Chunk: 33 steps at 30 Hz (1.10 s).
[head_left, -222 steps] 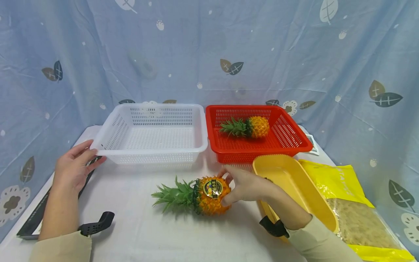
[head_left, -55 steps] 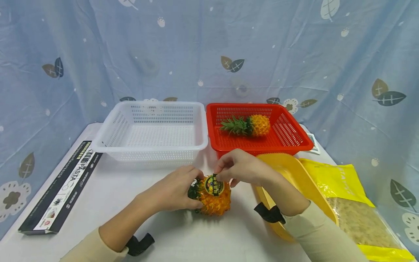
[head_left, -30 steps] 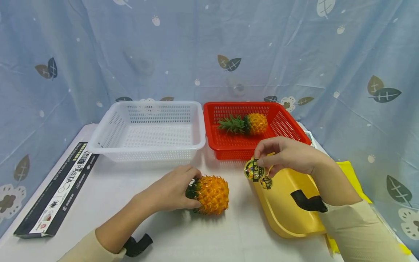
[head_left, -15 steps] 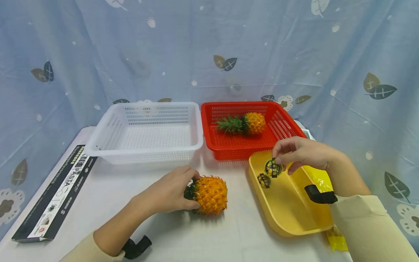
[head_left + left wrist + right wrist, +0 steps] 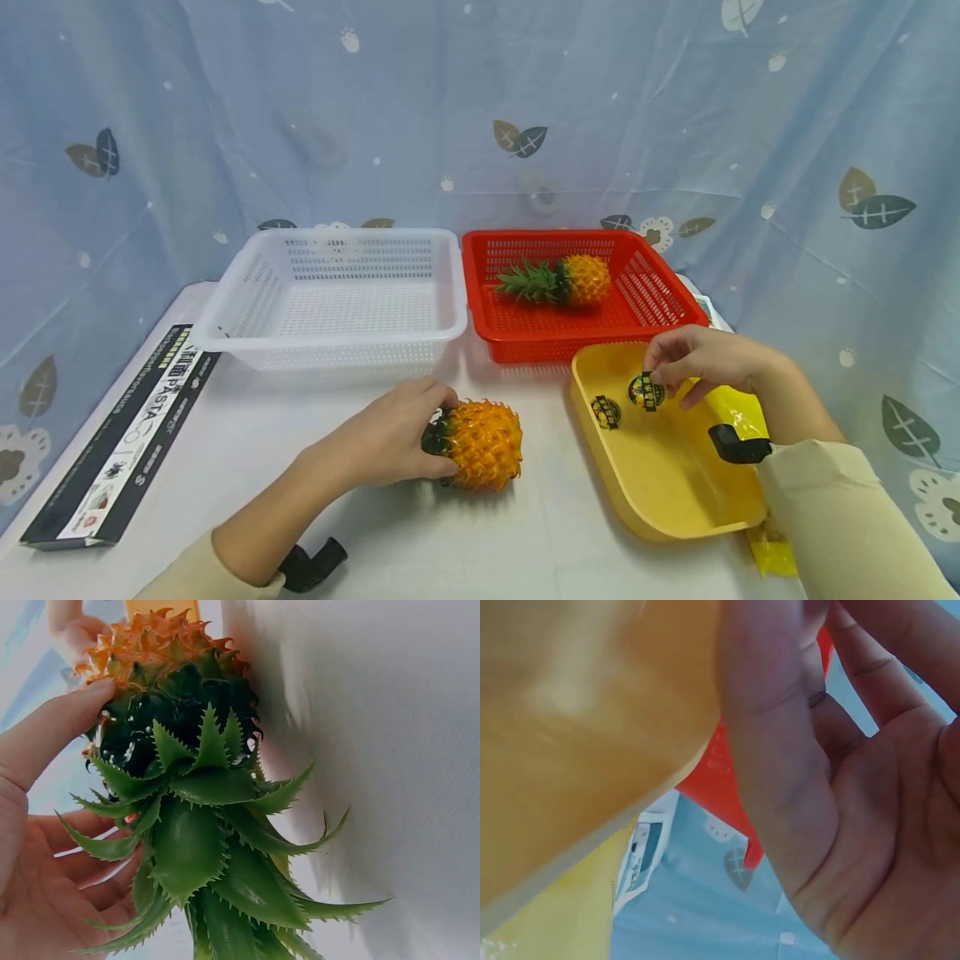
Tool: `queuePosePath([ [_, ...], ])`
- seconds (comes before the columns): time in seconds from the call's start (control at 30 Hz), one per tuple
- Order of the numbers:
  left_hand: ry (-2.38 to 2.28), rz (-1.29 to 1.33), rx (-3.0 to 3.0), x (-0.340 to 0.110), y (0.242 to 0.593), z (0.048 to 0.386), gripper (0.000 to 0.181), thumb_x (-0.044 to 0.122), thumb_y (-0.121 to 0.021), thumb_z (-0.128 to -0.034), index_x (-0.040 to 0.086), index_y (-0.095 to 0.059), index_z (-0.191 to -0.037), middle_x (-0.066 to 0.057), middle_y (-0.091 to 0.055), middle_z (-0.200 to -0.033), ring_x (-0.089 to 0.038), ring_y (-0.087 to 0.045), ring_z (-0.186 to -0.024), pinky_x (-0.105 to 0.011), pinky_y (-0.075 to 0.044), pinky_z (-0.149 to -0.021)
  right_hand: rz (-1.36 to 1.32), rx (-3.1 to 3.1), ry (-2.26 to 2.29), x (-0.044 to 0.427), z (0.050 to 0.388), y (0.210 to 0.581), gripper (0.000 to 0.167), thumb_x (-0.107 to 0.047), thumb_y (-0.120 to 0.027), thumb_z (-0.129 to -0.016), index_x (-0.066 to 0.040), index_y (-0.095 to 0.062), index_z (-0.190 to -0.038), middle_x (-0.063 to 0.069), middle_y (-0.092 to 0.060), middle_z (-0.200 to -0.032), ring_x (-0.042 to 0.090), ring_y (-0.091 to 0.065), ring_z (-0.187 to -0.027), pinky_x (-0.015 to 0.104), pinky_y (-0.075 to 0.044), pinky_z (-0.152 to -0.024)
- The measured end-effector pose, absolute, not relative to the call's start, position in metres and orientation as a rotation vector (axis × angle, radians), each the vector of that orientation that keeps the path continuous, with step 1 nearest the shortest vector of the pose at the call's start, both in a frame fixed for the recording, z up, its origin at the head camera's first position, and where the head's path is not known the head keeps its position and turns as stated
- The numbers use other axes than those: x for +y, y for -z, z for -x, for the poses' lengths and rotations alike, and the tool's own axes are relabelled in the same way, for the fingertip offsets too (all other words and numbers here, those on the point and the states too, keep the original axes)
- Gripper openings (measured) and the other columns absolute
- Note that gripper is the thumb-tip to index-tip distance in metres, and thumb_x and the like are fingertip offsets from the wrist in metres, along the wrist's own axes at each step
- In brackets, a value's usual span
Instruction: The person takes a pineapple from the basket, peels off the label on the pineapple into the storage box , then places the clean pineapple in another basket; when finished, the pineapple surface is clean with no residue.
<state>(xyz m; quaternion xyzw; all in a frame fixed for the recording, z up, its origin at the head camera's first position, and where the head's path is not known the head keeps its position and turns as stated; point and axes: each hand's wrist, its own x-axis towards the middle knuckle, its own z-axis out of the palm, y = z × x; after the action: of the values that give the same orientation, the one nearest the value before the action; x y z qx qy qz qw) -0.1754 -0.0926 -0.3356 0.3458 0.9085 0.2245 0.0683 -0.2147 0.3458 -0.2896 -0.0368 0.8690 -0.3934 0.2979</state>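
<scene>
My left hand (image 5: 382, 437) grips an orange pineapple (image 5: 486, 444) lying on the white table, thumb on the near side and fingers beyond. Its spiky green leaves (image 5: 187, 840) fill much of the left wrist view, though my hand hides them in the head view. Over the yellow tray (image 5: 667, 475), my right hand (image 5: 705, 358) pinches a round black-and-gold sticker (image 5: 646, 392) between thumb and fingers. A similar sticker (image 5: 606, 412) is on the tray's inner left side. In the right wrist view the held sticker is hidden behind my thumb (image 5: 772, 735).
A white slotted basket (image 5: 330, 343) stands at the back left. Beside it, a red basket (image 5: 555, 350) holds another pineapple (image 5: 587, 279). Along the left edge lies a long black pasta box (image 5: 120, 442). A yellow bag (image 5: 772, 546) pokes out from under the right sleeve.
My left hand went from the white basket to the pineapple. My right hand peeled the sticker off it and carried it right, then lower over the yellow tray. The tray has shifted slightly.
</scene>
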Motion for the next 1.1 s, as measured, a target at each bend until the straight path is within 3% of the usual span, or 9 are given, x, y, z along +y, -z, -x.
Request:
queuePosePath([
  [0.3,-0.671,-1.038,2.729,-0.091,0.334,0.175,0.059,0.033,-0.090,-0.0770,0.009,-0.062,-0.124,-0.003,-0.064,-0.122,-0.024,-0.061,-0.112,-0.044,-0.053,-0.100,0.117,2.359,0.831,0.336,0.218,0.296,0.014,-0.009,-0.068,-0.094,-0.004,-0.065,-0.106,0.007,-0.064,-0.094,0.023,-0.064,-0.082,0.040,-0.064,-0.075],
  [0.53,-0.659,-1.044,2.736,-0.091,0.333,0.176,0.059,0.032,-0.090,-0.0765,0.009,-0.062,-0.123,-0.003,-0.064,-0.120,-0.023,-0.061,-0.111,-0.044,-0.053,-0.100,0.103,2.398,0.625,0.327,0.223,0.307,0.017,-0.003,-0.069,-0.085,-0.006,-0.065,-0.101,0.005,-0.063,-0.085,0.020,-0.062,-0.075,0.037,-0.064,-0.069],
  [0.77,-0.657,-1.049,2.738,-0.091,0.333,0.176,0.059,0.032,-0.090,-0.0760,0.010,-0.062,-0.122,-0.002,-0.064,-0.118,-0.022,-0.061,-0.109,-0.043,-0.054,-0.099,0.075,2.430,0.538,0.318,0.225,0.310,0.016,0.001,-0.067,-0.083,-0.006,-0.065,-0.097,0.006,-0.062,-0.082,0.019,-0.061,-0.072,0.035,-0.063,-0.065],
  [1.1,-0.660,-1.040,2.728,-0.092,0.333,0.176,0.058,0.032,-0.090,-0.0768,0.010,-0.061,-0.123,-0.002,-0.064,-0.120,-0.023,-0.061,-0.111,-0.044,-0.053,-0.100,0.075,2.480,0.551,0.318,0.226,0.317,0.017,-0.008,-0.078,-0.086,-0.005,-0.065,-0.097,0.007,-0.061,-0.088,0.020,-0.061,-0.073,0.034,-0.062,-0.065],
])
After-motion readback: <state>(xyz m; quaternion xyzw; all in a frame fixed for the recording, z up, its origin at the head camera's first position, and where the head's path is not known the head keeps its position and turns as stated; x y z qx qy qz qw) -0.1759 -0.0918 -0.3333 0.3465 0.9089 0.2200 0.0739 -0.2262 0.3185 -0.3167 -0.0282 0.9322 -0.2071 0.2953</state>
